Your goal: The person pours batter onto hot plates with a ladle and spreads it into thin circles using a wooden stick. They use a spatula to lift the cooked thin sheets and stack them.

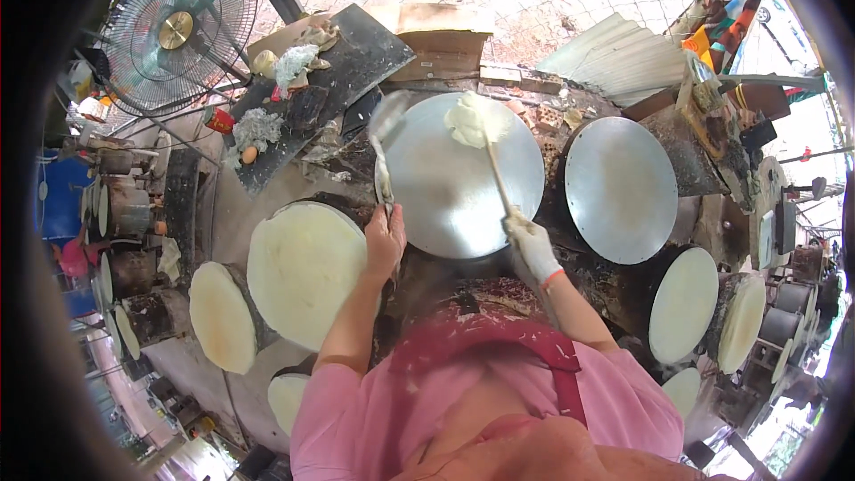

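Note:
My left hand (385, 240), bare, is closed on the lower end of a batter-coated, long-handled tool (381, 164) at the left rim of the round metal griddle (434, 174). The tool's upper end is blurred. In a white glove, my right hand (531, 244) grips a wooden stick (498, 177). A mass of pale batter (469, 121) lies at the stick's far end, over the upper part of the griddle. Whether the batter touches the metal cannot be told. The rest of the griddle's surface shows bare and shiny.
Left of the griddle, a pale round flatbread (307, 274) covers another griddle. A bare griddle (621, 190) stands at the right. More covered griddles (684, 305) curve round both sides. A splattered dark board (361, 60) holds crumpled plastic and an egg (249, 155). A fan (176, 30) stands upper left.

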### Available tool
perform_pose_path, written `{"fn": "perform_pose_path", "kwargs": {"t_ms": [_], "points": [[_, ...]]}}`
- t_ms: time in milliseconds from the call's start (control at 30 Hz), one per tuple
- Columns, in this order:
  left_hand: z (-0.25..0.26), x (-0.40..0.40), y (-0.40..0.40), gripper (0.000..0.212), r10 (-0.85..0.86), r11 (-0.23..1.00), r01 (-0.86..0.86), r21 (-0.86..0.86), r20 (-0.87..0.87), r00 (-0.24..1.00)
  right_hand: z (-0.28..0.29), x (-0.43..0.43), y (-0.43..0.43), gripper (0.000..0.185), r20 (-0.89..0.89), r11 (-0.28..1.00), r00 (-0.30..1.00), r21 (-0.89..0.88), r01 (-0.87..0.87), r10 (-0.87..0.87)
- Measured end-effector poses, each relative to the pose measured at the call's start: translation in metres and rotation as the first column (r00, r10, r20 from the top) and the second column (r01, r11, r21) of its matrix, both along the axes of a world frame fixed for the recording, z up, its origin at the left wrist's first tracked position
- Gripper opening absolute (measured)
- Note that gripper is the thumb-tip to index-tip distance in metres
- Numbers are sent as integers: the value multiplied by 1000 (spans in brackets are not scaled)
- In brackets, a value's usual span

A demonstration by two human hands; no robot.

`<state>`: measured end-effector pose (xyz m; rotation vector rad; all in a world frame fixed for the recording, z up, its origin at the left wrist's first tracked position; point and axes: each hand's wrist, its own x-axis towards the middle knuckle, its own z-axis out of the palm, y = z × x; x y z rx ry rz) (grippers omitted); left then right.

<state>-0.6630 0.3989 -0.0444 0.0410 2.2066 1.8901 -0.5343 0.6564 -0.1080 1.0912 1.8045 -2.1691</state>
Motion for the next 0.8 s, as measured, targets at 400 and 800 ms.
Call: {"fn": "perform_pose_path", "kwargs": {"t_ms": [400, 800], "points": [[21, 78, -40, 22, 244, 970, -237, -56, 197, 950, 14, -47, 24, 30, 22, 942, 944, -66, -328, 330], [29, 119, -21, 20, 482, 876, -467, -118, 218, 849, 30, -75, 62, 34, 83, 809, 819, 126, -574, 568]]}}
